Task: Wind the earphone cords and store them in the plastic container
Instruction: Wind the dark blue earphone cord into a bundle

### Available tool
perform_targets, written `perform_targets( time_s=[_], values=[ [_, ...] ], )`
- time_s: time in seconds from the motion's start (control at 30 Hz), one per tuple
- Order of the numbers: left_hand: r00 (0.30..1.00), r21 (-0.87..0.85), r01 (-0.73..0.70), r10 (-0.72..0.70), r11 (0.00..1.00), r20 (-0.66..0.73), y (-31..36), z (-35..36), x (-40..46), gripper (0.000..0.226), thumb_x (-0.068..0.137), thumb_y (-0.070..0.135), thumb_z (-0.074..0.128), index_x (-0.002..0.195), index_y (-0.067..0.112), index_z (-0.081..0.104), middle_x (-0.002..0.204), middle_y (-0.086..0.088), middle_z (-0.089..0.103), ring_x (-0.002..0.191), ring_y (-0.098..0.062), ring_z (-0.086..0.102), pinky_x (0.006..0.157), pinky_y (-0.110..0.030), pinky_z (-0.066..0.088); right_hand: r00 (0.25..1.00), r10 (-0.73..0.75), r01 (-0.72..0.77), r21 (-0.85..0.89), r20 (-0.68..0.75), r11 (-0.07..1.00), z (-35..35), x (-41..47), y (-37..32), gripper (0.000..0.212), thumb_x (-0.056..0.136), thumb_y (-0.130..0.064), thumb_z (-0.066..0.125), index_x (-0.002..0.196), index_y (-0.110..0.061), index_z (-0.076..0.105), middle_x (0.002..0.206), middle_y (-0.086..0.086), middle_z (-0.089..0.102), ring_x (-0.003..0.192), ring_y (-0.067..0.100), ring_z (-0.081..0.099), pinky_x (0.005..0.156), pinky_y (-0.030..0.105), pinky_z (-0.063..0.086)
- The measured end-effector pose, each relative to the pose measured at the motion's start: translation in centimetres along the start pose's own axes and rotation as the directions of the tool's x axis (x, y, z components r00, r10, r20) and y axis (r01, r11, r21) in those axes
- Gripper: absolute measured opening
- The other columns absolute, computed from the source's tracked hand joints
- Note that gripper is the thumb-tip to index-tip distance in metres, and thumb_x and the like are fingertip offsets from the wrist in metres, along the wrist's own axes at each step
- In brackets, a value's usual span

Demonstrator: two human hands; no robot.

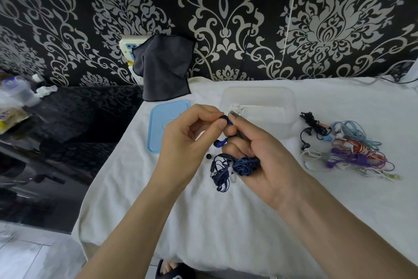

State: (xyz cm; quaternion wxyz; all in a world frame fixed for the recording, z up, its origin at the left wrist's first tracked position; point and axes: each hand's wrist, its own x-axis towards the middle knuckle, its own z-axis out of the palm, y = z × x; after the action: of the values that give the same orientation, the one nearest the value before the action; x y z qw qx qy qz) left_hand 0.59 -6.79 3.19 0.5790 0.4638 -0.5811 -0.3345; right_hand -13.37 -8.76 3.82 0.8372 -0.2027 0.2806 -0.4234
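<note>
Over the middle of the white towel-covered surface [226, 222], both hands work on one set of dark blue flat-cord earphones [235, 165]. The left hand [190, 140] has its fingers curled, thumb and forefinger pinching a small dark earbud at the top of the cord. The right hand [257, 152] meets it there, thumb tip pressed against the same bud, while its lower fingers curl around a bunch of the blue cord. More of that cord hangs down in a loose tangle onto the towel just below the hands, so this set looks only partly wound. A tiny black ear tip [208, 156] lies loose on the towel just left of the tangle.

Beyond the hands, on the far side, sits the clear rectangular plastic container [287, 106], open, with what seems to be one pale bundle already inside; its contents are hard to make out. Its light blue plastic lid [162, 125] lies flat to the left of it.

To the right, well apart from the hands, a heap of unwound earphones [346, 147] in black, pale blue, red, purple and white waits on the towel.

My judgement: the task is at an early stage. Perhaps one set is stored, the blue one is in hand, and the whole heap remains, as does closing the lid if that is wanted.
</note>
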Motion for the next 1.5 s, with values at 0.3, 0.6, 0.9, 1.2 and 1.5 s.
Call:
perform_targets(
  time_s=[0.3,0.6,0.9,1.2,1.5],
  values=[
    [0.991,0.188,-0.136,0.137,0.973,0.007,-0.2,-0.4,-0.3,0.017,0.089,0.000,0.069,0.089,0.016,0.065,0.091,0.005,0.069,0.089,-0.018,0.068,0.084,-0.027,0.055,0.999,0.037,-0.036,-0.037,0.014,0.999,0.3,-0.7,0.0,0.027,0.095,-0.024,0.063,0.071,-0.015,0.059,0.084,0.006,0.010,0.045,0.009,0.019,0.049,0.021,0.023],
    [0.987,0.219,-0.160,0.160,0.962,0.018,-0.3,-0.7,-0.3,0.005,0.089,0.003,0.069,0.088,0.004,0.064,0.090,0.001,0.068,0.088,-0.022,0.067,0.083,-0.032,0.056,0.997,0.054,-0.052,-0.034,0.057,0.998,0.5,-0.8,0.1,0.017,0.096,-0.025,0.062,0.084,-0.014,0.055,0.085,0.004,0.012,0.043,0.009,0.020,0.045,0.018,0.028],
    [0.990,0.271,-0.129,0.141,0.954,-0.024,0.1,-0.4,-0.4,0.007,0.089,0.005,0.069,0.096,0.006,0.068,0.094,-0.001,0.072,0.090,-0.017,0.071,0.085,-0.036,0.058,0.996,0.042,-0.043,0.004,0.083,0.999,0.6,-0.9,0.2,0.019,0.096,-0.026,0.060,0.083,-0.013,0.057,0.085,0.003,0.005,0.042,0.008,0.019,0.046,0.019,0.024],
    [0.996,0.277,-0.065,0.078,0.959,-0.036,0.8,-0.6,-0.5,0.018,0.089,0.000,0.071,0.105,0.008,0.068,0.090,0.003,0.073,0.087,-0.015,0.073,0.081,-0.024,0.057,1.000,-0.019,0.019,-0.036,-0.021,0.999,0.6,-0.1,0.3,0.023,0.098,-0.019,0.059,0.076,-0.011,0.059,0.063,-0.003,0.047,0.039,0.008,0.022,0.043,0.017,0.028],
    [0.998,0.202,-0.036,0.045,0.979,-0.041,1.3,-0.7,-0.5,0.019,0.092,-0.006,0.066,0.094,0.013,0.067,0.091,0.002,0.071,0.090,-0.017,0.072,0.084,-0.023,0.054,0.995,-0.074,0.068,-0.088,-0.067,0.994,0.8,0.0,0.2,0.019,0.098,-0.015,0.057,0.080,-0.011,0.056,0.067,0.002,0.055,0.038,0.006,0.025,0.043,0.018,0.029]
  ],
)
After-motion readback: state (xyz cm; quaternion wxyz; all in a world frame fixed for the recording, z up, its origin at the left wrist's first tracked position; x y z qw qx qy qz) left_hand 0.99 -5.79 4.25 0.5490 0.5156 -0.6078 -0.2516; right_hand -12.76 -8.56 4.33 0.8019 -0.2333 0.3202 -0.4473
